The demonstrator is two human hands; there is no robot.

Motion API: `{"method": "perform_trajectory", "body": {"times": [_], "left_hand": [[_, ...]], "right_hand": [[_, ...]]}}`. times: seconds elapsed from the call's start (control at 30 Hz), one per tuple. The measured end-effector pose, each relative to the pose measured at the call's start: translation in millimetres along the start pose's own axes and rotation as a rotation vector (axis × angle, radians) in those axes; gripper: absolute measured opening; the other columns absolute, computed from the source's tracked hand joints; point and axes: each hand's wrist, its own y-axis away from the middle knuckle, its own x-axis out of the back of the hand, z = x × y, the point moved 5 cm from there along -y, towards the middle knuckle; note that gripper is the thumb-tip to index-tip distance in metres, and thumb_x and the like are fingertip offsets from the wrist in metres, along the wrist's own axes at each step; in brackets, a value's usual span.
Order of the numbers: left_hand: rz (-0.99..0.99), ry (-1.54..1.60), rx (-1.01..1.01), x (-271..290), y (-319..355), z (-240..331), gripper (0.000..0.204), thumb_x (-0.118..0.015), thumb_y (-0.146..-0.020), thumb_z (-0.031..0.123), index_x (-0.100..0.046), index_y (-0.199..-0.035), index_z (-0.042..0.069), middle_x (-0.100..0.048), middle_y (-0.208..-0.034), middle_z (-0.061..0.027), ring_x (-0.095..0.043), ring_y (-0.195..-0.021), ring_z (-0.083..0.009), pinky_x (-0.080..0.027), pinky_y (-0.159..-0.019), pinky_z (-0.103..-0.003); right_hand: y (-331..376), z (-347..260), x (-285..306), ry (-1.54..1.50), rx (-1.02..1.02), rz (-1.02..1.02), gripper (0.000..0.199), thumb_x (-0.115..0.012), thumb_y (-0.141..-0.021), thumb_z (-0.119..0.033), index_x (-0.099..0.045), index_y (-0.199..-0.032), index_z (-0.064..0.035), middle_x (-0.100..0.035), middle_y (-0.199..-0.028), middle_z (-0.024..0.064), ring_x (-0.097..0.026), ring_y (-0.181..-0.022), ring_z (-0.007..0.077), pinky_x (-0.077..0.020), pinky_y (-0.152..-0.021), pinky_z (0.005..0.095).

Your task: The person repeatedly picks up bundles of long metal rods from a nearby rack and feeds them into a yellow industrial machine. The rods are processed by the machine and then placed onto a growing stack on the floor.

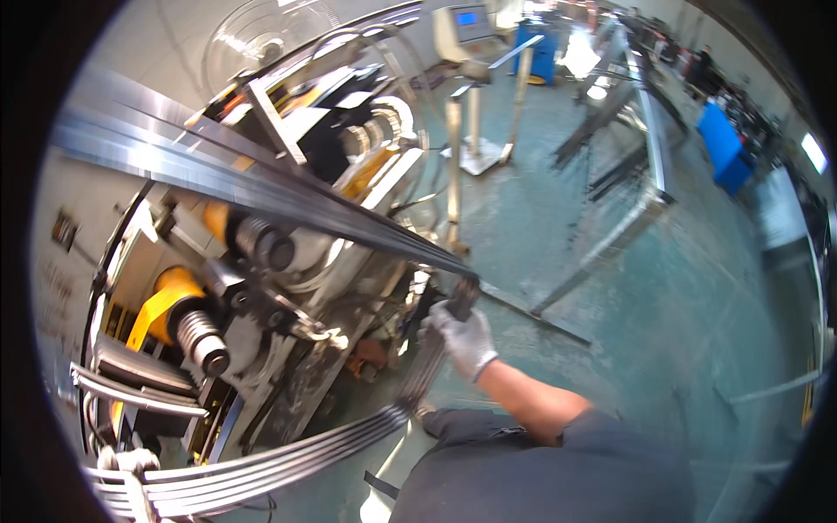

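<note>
My right hand (pixel 464 342), in a pale grey work glove, is closed around a bundle of long metal strips (pixel 349 228) near its near end. From there the strips run up to the far left, where light glares off them. Just below the glove, a brownish, blurred section (pixel 427 362) slopes down toward a second row of parallel strips (pixel 296 453), which stretches to the lower left. My left hand cannot be made out; a dark sleeve (pixel 453 424) shows by the second row's near end.
A machine (pixel 288 366) with ribbed shafts and yellow sleeves (pixel 174 301) stands on the left, below the upper strips. A pale, lumpy thing (pixel 131 460) sits on the lower strips. Ahead right, a metal frame rack (pixel 649 131) stands on the green floor, with a blue panel (pixel 724 148) beyond.
</note>
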Motion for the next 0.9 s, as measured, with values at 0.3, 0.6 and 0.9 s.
{"method": "perform_trajectory", "body": {"times": [0.3, 0.6, 0.9], "left_hand": [[-0.147, 0.787, 1.145, -178, 305, -136, 0.033, -0.061, -0.107, 0.015, -0.077, -0.129, -0.004, -0.079, -0.129, -0.0209, -0.073, -0.124, -0.0357, -0.053, -0.116, -0.05], [-0.164, 0.655, 1.76, -358, 494, -182, 0.042, -0.067, -0.1, 0.012, -0.071, -0.137, -0.008, -0.075, -0.14, -0.0288, -0.07, -0.131, -0.0496, -0.051, -0.124, -0.062], [-0.275, 0.481, 1.23, -489, 410, -103, 0.05, -0.063, -0.096, 0.003, -0.06, -0.145, -0.006, -0.077, -0.12, -0.0237, -0.079, -0.101, -0.0385, -0.068, -0.092, -0.054]], "right_hand": [[37, -315, 365, 0.715, 0.764, 0.805, 0.022, -0.076, -0.112, -0.028, -0.075, -0.107, -0.0062, -0.069, -0.075, -0.001, -0.063, -0.063, 0.0116, -0.0471, -0.058, 0.0348], [-110, -477, 516, 1.379, 0.591, 0.949, 0.035, -0.073, -0.108, -0.038, -0.075, -0.133, -0.0144, -0.082, -0.119, 0.0242, -0.077, -0.113, 0.0498, -0.0613, -0.094, 0.0587], [-315, -535, 596, 2.013, 0.717, 1.026, 0.018, -0.053, -0.112, -0.018, -0.065, -0.12, -0.0077, -0.079, -0.095, 0.0217, -0.082, -0.087, 0.0418, -0.0663, -0.073, 0.0562]]}}
